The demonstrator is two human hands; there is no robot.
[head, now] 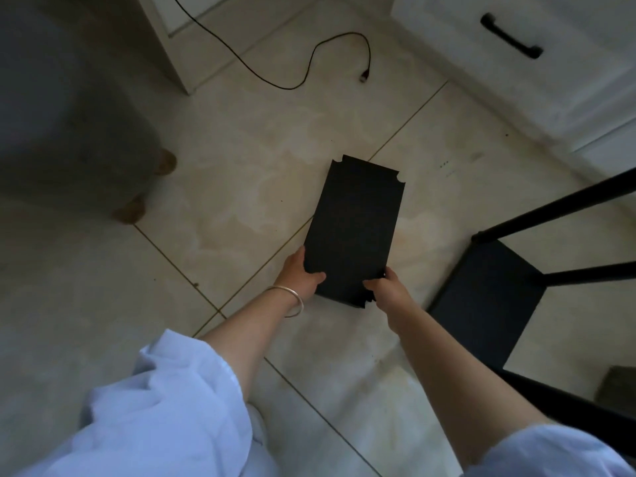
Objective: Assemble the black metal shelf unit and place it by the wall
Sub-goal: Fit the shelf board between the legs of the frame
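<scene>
Black shelf panel (354, 232) gripped by left hand (301, 277) and right hand (387, 287), fingers underneath hidden.

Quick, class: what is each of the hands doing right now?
Left hand: grips the near left edge of the black shelf panel.
Right hand: grips the panel's near right corner.

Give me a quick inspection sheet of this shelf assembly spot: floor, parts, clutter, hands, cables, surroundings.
Surface: beige tiled floor, stained in patches.
Job's things: loose black shelf panel with notched corners, held at its near end; part-built black shelf frame to the right, one panel fitted between poles.
Clutter: nothing seen.
Hands: left hand and right hand both grip the loose panel; bangle on left wrist.
Cables: black cable loose on floor, plug end free.
Surroundings: white cabinet with black drawer handle; another person's feet at left.
</scene>
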